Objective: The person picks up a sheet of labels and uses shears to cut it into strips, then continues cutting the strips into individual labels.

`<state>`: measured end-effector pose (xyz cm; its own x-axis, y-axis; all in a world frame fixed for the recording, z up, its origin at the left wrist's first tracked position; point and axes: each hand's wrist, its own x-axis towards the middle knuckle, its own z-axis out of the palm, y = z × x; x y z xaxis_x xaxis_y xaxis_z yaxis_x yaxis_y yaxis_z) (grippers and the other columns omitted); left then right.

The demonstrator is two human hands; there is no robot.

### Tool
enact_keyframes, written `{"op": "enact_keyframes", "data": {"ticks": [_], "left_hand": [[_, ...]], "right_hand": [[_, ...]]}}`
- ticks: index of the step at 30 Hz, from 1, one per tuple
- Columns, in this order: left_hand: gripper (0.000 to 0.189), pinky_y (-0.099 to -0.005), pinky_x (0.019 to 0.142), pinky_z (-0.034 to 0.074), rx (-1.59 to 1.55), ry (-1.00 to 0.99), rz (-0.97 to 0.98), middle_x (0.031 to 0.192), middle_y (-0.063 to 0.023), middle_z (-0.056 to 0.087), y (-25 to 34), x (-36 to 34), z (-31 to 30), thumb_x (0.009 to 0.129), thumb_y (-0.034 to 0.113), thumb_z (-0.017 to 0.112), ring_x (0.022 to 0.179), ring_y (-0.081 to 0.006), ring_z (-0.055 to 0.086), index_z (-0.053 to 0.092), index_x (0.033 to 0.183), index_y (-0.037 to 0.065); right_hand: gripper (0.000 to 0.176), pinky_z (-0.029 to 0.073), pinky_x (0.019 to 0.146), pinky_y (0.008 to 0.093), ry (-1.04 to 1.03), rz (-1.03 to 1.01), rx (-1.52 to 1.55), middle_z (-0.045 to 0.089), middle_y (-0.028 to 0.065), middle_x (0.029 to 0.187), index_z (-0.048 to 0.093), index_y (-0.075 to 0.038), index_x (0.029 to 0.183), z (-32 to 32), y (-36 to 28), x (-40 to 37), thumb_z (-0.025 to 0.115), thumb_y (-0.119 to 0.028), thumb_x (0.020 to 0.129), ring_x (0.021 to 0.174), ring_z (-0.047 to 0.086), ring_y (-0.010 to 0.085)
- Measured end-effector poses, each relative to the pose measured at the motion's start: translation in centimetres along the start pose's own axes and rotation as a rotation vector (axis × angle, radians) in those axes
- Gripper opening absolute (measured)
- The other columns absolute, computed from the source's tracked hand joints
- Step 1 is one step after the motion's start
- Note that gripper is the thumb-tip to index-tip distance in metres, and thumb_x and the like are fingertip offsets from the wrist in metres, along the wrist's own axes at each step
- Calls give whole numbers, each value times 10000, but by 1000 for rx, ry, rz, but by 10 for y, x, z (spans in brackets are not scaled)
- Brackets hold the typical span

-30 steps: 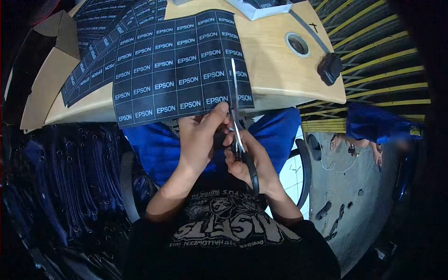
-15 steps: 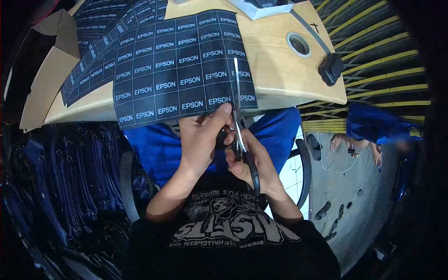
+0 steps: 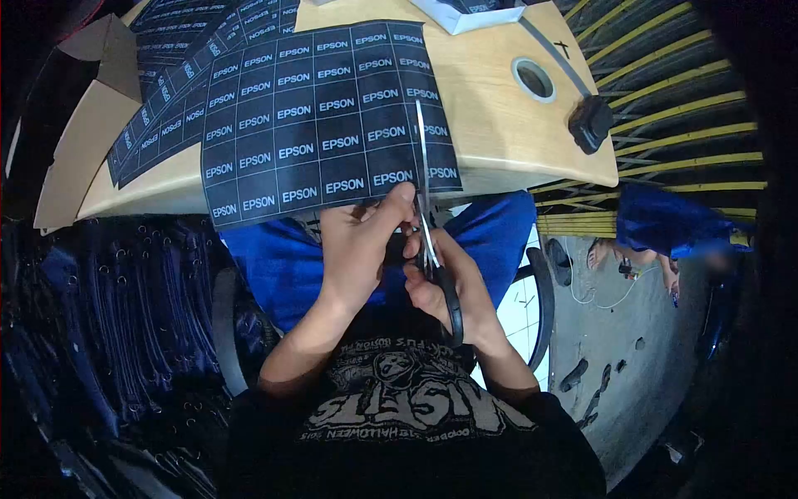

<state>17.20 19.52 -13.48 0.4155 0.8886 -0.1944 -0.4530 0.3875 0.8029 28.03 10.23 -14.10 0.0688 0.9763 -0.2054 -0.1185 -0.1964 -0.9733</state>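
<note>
A dark sheet (image 3: pixel 299 125) printed with rows of white EPSON labels and grid lines lies over the table's near edge. My left hand (image 3: pixel 353 249) pinches its lower edge, thumb on top. In my right hand (image 3: pixel 461 291) are scissors (image 3: pixel 426 191) with black handles. Their blades point away from me along the line beside the sheet's rightmost label column, one blade over the sheet. My right fingers are wrapped round the handles, partly hidden.
More EPSON sheets (image 3: pixel 170 108) and a cardboard box (image 3: pixel 87 125) are at the left of the wooden table (image 3: pixel 499 125). A black object (image 3: pixel 590 125) sits at its right edge. Another person's feet (image 3: pixel 598 254) show at right.
The scissors and my right hand have shifted very slightly, and the sheet's right part has moved a touch. Both hands keep their hold.
</note>
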Motion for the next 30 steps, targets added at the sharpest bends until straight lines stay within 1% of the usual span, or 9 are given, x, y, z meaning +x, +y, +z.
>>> {"op": "enact_keyframes", "data": {"ticks": [2,6,8,11,15,17,21,23,30], "left_hand": [[70,-224,528,451,-15,2,-38,743,-31,569,0,0,0,854,83,599,640,-97,558,577,874,19],[78,-212,476,437,21,14,9,743,-31,564,0,0,1,860,90,593,622,-97,553,576,870,14],[94,-210,468,435,47,32,41,743,-35,564,-4,1,0,867,103,587,606,-102,554,575,869,9],[118,-217,465,436,80,19,56,751,-47,571,-6,2,-1,873,119,581,592,-113,556,572,866,1],[145,-225,467,437,76,-3,-27,749,-57,576,1,-1,3,874,134,582,588,-123,557,568,861,-10],[153,-227,474,439,73,37,-68,734,-56,571,0,-1,3,870,136,587,584,-126,555,566,857,-15],[149,-226,478,441,44,-1,-41,713,-51,564,0,-1,2,866,135,593,589,-124,556,567,858,-12],[95,-201,433,409,18,32,45,668,-53,589,0,-1,5,873,50,567,495,-88,537,581,818,-26],[92,-205,425,404,-40,22,16,657,-54,582,0,0,5,868,46,566,489,-93,537,579,811,-26]], "right_hand": [[472,349,583,208,30,-6,4,472,-27,714,493,-63,1005,1,2,-1,761,-340,734,644,424,59],[455,349,582,209,24,14,-39,474,-25,714,495,-64,995,0,-2,-2,758,-334,740,643,424,57],[453,349,582,206,35,114,18,477,-28,717,496,-63,992,1,-7,-4,763,-325,736,643,426,57],[464,355,588,214,39,-6,18,483,-23,734,495,-60,999,1,0,-3,768,-322,730,663,439,59],[484,366,605,223,24,27,3,485,-14,752,496,-56,1011,0,-2,-2,777,-319,718,687,452,69],[507,376,620,231,50,-23,13,487,-4,763,497,-57,1020,2,-3,-1,781,-338,708,704,460,81],[525,380,626,230,37,-13,-11,488,0,765,498,-57,1019,0,-3,0,785,-355,697,704,461,87],[525,379,620,232,29,-7,-16,490,2,761,497,-56,1016,-1,-1,1,784,-358,696,700,460,88],[504,369,607,217,24,0,-46,477,-2,746,494,-53,998,-2,-1,0,776,-361,717,683,439,77]]}}
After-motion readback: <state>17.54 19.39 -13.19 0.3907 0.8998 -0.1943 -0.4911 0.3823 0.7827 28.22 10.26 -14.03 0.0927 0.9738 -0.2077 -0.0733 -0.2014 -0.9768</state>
